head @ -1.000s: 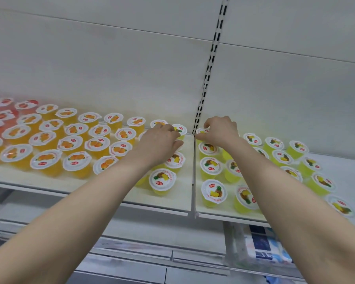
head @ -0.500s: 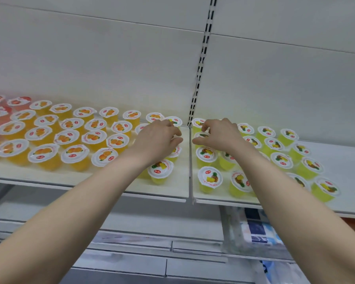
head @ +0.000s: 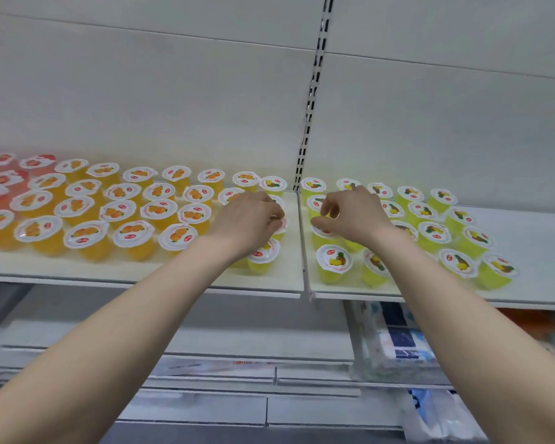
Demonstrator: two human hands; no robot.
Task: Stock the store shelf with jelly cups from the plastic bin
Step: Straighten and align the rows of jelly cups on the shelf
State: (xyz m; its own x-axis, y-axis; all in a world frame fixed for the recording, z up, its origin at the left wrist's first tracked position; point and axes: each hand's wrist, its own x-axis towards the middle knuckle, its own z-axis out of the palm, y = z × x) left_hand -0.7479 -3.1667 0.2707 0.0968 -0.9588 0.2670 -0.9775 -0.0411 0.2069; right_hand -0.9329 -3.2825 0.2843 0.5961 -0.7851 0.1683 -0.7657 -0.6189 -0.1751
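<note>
A pineapple jelly cup [head: 282,226] was held just under the curled left grip [head: 249,219]; whether one was held by the right grip [head: 350,216] could not be told.

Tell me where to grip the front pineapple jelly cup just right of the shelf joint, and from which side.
Take the front pineapple cup by its yellow wall just under the lid rim, coming from the open shelf edge. It stands upright in the front row, with cups behind and to its right, and the wider rim would likely stop it slipping.
</note>
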